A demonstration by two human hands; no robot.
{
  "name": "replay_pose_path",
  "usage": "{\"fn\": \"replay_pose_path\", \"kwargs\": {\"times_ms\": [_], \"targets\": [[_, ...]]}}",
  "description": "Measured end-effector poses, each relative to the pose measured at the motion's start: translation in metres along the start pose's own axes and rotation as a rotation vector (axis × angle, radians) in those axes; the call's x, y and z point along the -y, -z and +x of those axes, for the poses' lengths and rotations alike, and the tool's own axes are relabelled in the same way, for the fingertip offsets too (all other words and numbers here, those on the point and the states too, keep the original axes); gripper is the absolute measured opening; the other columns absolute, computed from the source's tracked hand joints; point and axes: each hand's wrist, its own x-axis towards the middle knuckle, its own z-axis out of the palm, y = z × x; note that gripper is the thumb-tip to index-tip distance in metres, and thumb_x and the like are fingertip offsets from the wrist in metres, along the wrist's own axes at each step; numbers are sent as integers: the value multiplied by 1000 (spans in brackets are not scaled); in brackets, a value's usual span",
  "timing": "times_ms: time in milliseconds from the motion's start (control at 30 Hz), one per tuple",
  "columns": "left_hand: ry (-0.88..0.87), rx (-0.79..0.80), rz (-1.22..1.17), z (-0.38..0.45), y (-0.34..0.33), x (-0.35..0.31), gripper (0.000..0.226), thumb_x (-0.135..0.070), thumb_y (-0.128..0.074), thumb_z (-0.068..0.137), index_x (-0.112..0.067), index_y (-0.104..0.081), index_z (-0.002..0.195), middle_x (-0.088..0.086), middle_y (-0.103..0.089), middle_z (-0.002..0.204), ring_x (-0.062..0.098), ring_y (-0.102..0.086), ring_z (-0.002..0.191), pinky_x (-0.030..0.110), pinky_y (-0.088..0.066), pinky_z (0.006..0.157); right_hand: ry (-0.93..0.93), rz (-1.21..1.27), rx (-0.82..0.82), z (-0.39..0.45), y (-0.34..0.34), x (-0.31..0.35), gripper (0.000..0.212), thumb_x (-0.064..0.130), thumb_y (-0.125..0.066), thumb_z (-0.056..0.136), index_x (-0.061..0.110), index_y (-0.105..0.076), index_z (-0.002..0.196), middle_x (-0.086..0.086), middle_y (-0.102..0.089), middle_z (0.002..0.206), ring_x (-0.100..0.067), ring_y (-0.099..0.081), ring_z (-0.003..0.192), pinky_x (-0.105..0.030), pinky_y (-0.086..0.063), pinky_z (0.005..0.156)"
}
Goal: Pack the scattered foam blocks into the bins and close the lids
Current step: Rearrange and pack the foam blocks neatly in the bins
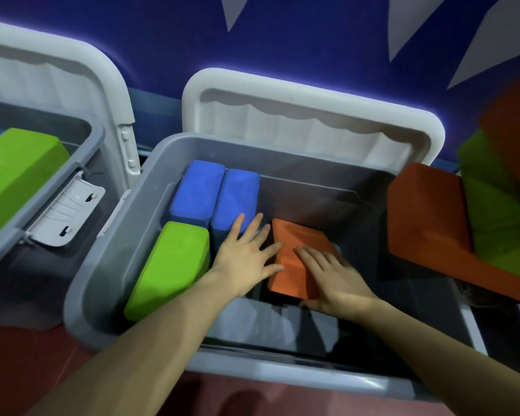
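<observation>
Red flooring (27,355) and a blue wall (282,40) framed the grey plastic bin (114,250) (lid (312,112) raised), where both flat hands, left hand (246,259) and right hand (333,280), pressed an orange foam block (294,253) beside blue blocks (213,193) and a green block (171,265).

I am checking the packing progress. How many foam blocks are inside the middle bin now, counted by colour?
Blue blocks: 2
Green block: 1
Orange block: 1, under the left hand and right hand
Total in the middle bin: 4
</observation>
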Motion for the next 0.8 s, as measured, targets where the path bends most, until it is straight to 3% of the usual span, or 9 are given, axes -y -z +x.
{"fn": "replay_pose_path", "kwargs": {"times_ms": [100, 167, 233, 300, 367, 433, 500, 633, 800], "targets": [[78, -189, -130, 4, 9, -1, 52, -47, -27, 95, -30, -49, 139, 8, -47, 144, 28, -37, 138, 49, -15, 110, -25, 68, -126, -5, 14, -2, 97, 63, -52, 85, 26, 5, 153, 1, -17, 158, -25, -30, 139, -37, -34, 107], [78, -227, -189, 4, 17, 2, 55, -46, -31, 88, -24, -62, 127, 6, -63, 127, 28, -57, 121, 46, -24, 102, -7, 115, -283, -12, 24, 5, 86, 65, -46, 83, 28, -13, 153, -5, -33, 151, -30, -50, 122, -41, -50, 88], [90, -225, -273, -3, 22, 9, 59, -49, -26, 89, -24, -56, 133, 4, -64, 126, 28, -56, 121, 45, -21, 103, 11, 123, -370, -19, 33, 16, 71, 64, -44, 80, 29, -40, 142, -10, -47, 142, -33, -64, 100, -39, -56, 63], [108, -174, -352, -12, 28, 13, 71, -55, -7, 87, -29, -36, 146, -1, -54, 139, 27, -42, 134, 45, -11, 109, -5, 132, -414, -25, 41, 30, 62, 63, -47, 81, 31, -53, 133, -7, -48, 142, -32, -65, 99, -38, -55, 56], [106, -120, -374, -22, 29, 16, 79, -58, 9, 80, -35, -15, 152, -8, -40, 149, 22, -26, 143, 45, -4, 112, -102, 195, -383, -30, 53, 44, 61, 62, -52, 83, 35, -50, 137, 2, -38, 151, -28, -57, 117, -41, -54, 69], [128, -97, -415, -29, 35, 18, 66, -60, 3, 88, -40, -6, 151, -11, -32, 153, 17, -22, 144, 48, -7, 113, -187, 265, -373, -38, 62, 56, 63, 64, -52, 82, 39, -45, 140, 9, -30, 155, -24, -50, 126, -41, -51, 79], [127, -78, -490, -36, 43, 23, 53, -56, -10, 98, -44, -5, 150, -11, -27, 155, 17, -21, 144, 50, -11, 114, -238, 291, -347, -46, 74, 70, 62, 62, -53, 85, 41, -40, 142, 13, -22, 157, -19, -45, 131, -39, -50, 86], [72, -139, -488, -48, 60, 36, 76, -61, 14, 78, -45, -6, 150, -12, -31, 153, 17, -25, 142, 43, -8, 113, -328, 349, -320, -55, 99, 98, 60, 61, -52, 88, 41, -38, 143, 16, -17, 158, -19, -45, 131, -35, -47, 92], [21, -221, -439, -57, 99, 66, 80, -57, 16, 75, -40, -4, 151, -13, -36, 151, 18, -28, 141, 42, -8, 112, -404, 388, -431, -60, 139, 128, 55, 59, -53, 87, 41, -44, 138, 18, -18, 157, -22, -51, 125, -35, -48, 90]]}}
